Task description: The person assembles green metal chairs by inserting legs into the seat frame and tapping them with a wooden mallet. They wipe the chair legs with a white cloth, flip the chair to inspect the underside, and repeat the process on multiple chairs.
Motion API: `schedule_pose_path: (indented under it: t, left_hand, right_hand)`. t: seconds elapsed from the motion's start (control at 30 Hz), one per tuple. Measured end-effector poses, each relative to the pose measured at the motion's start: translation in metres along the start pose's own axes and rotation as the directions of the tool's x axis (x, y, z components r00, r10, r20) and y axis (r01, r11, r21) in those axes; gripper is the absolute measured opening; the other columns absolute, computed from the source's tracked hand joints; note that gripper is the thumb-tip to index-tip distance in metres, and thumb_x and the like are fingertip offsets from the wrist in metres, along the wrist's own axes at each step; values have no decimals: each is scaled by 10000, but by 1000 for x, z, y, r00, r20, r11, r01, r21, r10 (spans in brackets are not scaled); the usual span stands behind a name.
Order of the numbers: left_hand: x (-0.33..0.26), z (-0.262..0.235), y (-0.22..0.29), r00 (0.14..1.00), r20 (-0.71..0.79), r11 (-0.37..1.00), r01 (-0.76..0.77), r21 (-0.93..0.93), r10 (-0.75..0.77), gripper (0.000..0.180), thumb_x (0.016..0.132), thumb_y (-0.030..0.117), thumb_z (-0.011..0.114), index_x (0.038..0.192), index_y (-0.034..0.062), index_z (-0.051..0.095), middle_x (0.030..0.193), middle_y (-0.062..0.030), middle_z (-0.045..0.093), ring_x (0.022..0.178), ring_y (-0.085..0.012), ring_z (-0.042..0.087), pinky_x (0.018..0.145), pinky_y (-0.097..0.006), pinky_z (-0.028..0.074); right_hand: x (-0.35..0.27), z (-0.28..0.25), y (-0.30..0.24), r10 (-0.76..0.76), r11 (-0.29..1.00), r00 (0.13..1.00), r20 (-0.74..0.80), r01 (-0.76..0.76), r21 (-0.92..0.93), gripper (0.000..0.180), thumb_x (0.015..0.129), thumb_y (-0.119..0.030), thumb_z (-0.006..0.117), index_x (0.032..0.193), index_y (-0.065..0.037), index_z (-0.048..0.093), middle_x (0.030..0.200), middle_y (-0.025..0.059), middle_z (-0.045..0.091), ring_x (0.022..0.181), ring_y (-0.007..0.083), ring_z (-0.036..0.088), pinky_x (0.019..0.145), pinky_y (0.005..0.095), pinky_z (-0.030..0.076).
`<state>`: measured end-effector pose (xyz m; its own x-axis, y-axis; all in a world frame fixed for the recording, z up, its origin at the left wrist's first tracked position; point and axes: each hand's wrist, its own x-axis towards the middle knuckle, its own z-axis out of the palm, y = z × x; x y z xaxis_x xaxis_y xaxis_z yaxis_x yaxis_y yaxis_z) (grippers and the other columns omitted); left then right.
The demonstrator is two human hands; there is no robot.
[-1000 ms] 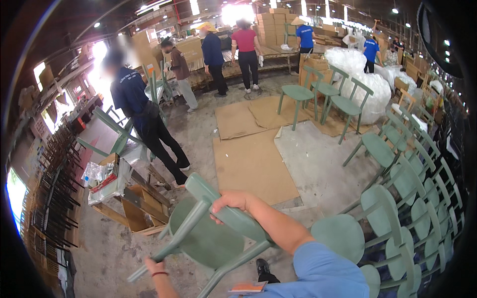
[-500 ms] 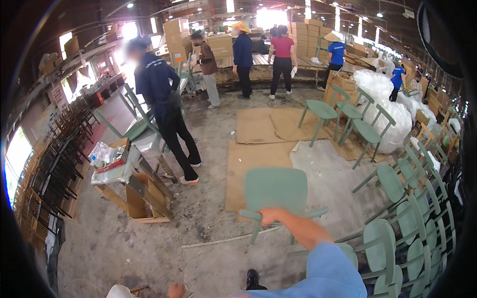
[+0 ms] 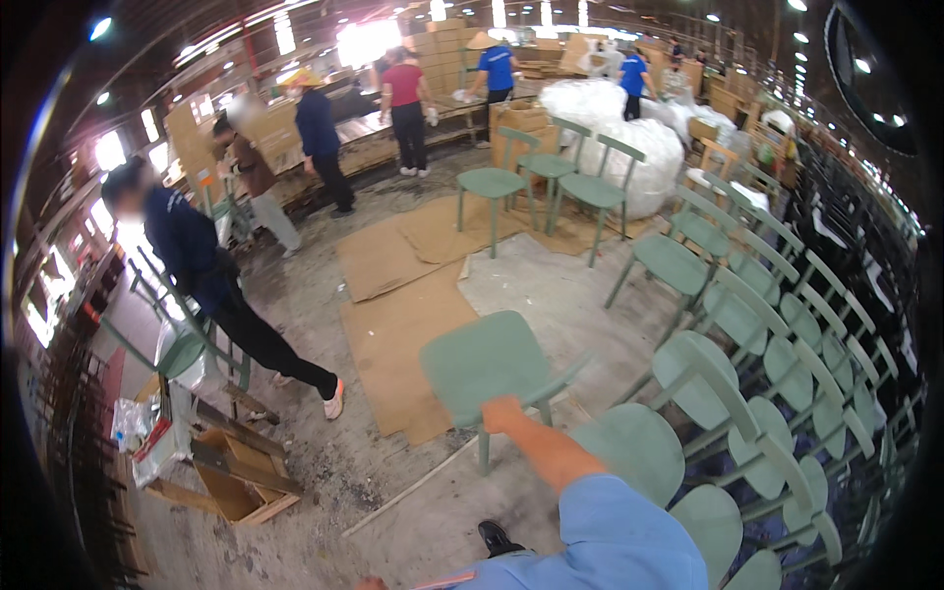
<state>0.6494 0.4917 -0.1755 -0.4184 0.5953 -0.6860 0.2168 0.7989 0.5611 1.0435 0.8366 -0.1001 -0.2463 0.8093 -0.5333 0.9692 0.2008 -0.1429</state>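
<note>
My right hand [image 3: 503, 414], at the end of a blue sleeve, is closed on the back of a green chair [image 3: 487, 362]. The chair's seat points away from me, over the floor in front. The fingers wrap round the near side of the back and are partly hidden. Only a sliver of my left hand [image 3: 372, 583] shows at the lower edge, and its fingers cannot be made out. A blurred green chair seat [image 3: 629, 447] lies just right of my forearm.
Rows of green chairs [image 3: 742, 310] fill the right side. Several more stand ahead near white wrapped bundles [image 3: 639, 162]. Cardboard sheets [image 3: 393, 344] cover the floor. At left, a co-worker [image 3: 211, 265] stands by a chair and a small wooden stand [image 3: 236, 462]. Other people work farther back.
My view has turned to the right, so the room appears shifted left. The held chair is turned a little, and my right hand keeps its grip on its back.
</note>
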Motion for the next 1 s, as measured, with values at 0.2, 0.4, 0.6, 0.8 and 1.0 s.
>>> schedule_pose_path:
  t: [0.2, 0.4, 0.6, 0.8, 1.0]
  left_hand:
    - [55, -3, 93, 986, -52, 946, -168, -279, 160, 264, 862, 144, 581, 1099, 37, 629, 841, -66, 656, 675, -191, 641, 522, -329, 504]
    - [46, 72, 121, 944, 275, 982, -163, -91, 182, 297, 889, 175, 625, 1178, 105, 623, 964, -70, 675, 859, -229, 671, 686, -410, 566]
    - [56, 17, 32, 615, 735, 284, -787, 548, 285, 220, 830, 267, 623, 988, 133, 698, 1088, -85, 673, 1043, -284, 630, 869, -446, 522]
    - [80, 23, 28, 803, 586, 583, -529, 616, 110, 257, 848, 255, 566, 1014, 108, 697, 1094, -132, 672, 1046, -315, 636, 870, -461, 518]
    - [88, 5, 3, 722, 680, 443, -654, 613, 125, 301, 867, 244, 509, 1040, 83, 695, 1099, -178, 672, 1049, -347, 641, 872, -477, 514]
  right_hand:
    - [-49, 67, -11, -145, 986, 736, -661, 160, -39, 655, 844, -201, 609, 1451, -86, 392, 1427, 157, 476, 1377, 347, 361, 1066, 581, 300]
    - [-87, 223, 31, -108, 952, 992, 72, 82, 294, 410, 821, -247, 540, 1110, 12, 672, 1025, 234, 687, 956, 423, 656, 819, 501, 511]
    - [-240, 353, 48, 94, 900, 955, 280, -202, 387, 323, 784, -250, 593, 916, 8, 735, 991, 227, 699, 909, 354, 694, 739, 454, 545]
    - [-297, 349, 21, 413, 690, 810, 416, -577, 437, 244, 643, -109, 595, 808, -8, 744, 868, 214, 707, 798, 361, 700, 704, 465, 552]
    - [-235, 351, -15, 164, 924, 977, 137, -201, 326, 158, 698, -93, 639, 757, 20, 732, 769, 172, 709, 663, 290, 692, 626, 421, 555]
